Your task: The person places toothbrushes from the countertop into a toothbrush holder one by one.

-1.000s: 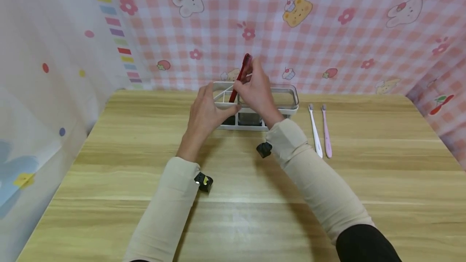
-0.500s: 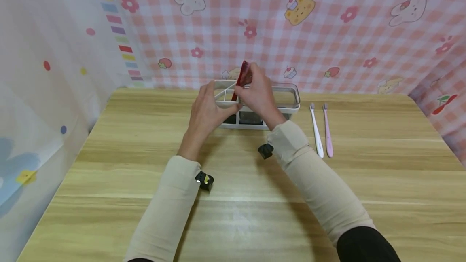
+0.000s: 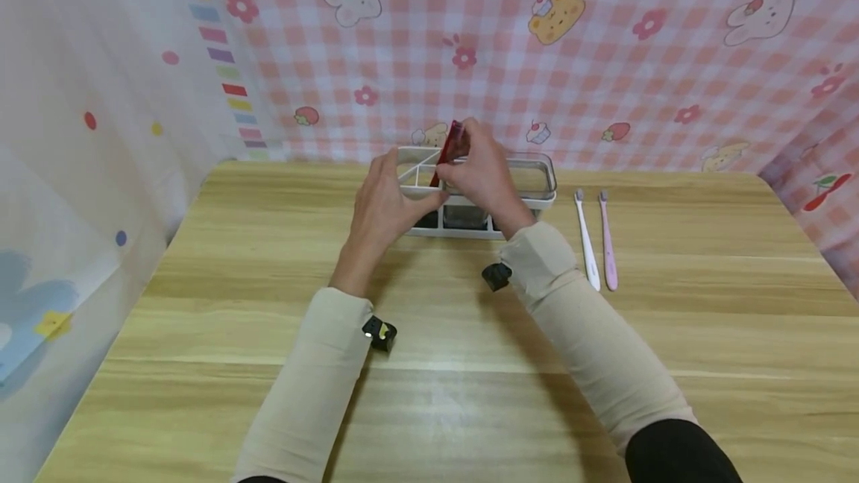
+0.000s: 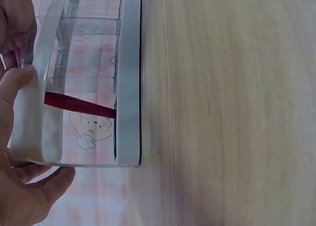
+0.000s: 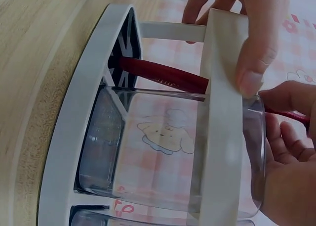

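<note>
- my right hand (image 3: pixel 482 174) has a narrow grip, finger and thumb pinching the red toothbrush (image 5: pixel 165 76) near its upper end.
- the toothbrush leans in the left-end section of the white toothbrush holder (image 5: pixel 224 122), just beside a clear cup (image 5: pixel 98 147), its lower end reaching down to the base.
- my left hand (image 3: pixel 382 200) grips the holder's left end, thumb on the front of the upper rim and fingers around behind it.
- the holder stands upright at the back of the wooden table (image 3: pixel 429 401), before a pink checked cloth (image 3: pixel 416 36) printed with animals, flowers and strawberries.
- to the right of the holder a white toothbrush (image 3: pixel 587 248) and a pink toothbrush (image 3: pixel 608 248) lie side by side, apart, heads toward the cloth.
- both my arms wear beige sleeves (image 3: pixel 597 341), with a small black camera (image 3: pixel 496 276) at each wrist.
</note>
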Tool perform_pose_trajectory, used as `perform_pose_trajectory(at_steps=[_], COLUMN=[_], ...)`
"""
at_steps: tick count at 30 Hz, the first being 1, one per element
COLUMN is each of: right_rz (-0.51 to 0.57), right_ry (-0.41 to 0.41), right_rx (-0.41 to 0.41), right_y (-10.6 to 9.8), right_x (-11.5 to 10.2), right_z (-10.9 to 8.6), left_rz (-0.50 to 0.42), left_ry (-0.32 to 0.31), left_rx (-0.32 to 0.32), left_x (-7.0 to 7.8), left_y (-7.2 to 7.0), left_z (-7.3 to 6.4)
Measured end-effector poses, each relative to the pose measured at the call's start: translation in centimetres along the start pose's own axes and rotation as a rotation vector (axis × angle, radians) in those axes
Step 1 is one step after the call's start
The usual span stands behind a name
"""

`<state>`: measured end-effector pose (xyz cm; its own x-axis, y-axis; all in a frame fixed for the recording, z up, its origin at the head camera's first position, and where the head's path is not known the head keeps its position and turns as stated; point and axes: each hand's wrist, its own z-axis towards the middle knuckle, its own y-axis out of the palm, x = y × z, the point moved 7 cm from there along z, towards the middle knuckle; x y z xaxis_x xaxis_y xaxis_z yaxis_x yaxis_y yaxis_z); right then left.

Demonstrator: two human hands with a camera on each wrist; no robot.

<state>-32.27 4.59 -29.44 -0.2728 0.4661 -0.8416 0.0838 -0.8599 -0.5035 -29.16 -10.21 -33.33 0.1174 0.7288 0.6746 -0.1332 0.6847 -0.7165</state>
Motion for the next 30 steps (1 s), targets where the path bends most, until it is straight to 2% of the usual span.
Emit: perform_pose_trajectory(at_steps=[5, 8, 12, 19, 22, 24, 30], right_rz=[0.039, 0.036, -0.108, -0.462, -0.596, -0.647, -0.68], right_ry=[0.015, -0.006, -0.065, -0.17, -0.154, -0.118, -0.034], right_rx=[0.005, 0.002, -0.016, 0.009, -0.005, -0.009, 0.028], right_y=[-0.5, -0.9, -1.2, -1.6, -1.9, -2.3, -4.3], right_x=[0.3, 0.3, 0.1, 0.1, 0.6, 1.1, 2.3], right_z=[-0.2, -0.4, -1.0, -1.7, -2.1, -2.4, -3.1], left_rz=[-0.005, -0.004, -0.008, -0.009, -0.004, -0.005, -0.014], left_ry=[0.001, 0.004, 0.005, 0.013, 0.005, -0.002, -0.017], left_rx=[0.004, 0.006, 0.008, 0.012, 0.011, 0.01, 0.003], left_x=[0.1, 0.1, 0.1, 0.1, 0.1, 0.1, 0.0], left_y=[0.1, 0.1, 0.0, 0.0, 0.0, 0.0, 0.1], left_z=[-0.1, -0.1, -0.1, -0.2, -0.2, -0.2, -0.2])
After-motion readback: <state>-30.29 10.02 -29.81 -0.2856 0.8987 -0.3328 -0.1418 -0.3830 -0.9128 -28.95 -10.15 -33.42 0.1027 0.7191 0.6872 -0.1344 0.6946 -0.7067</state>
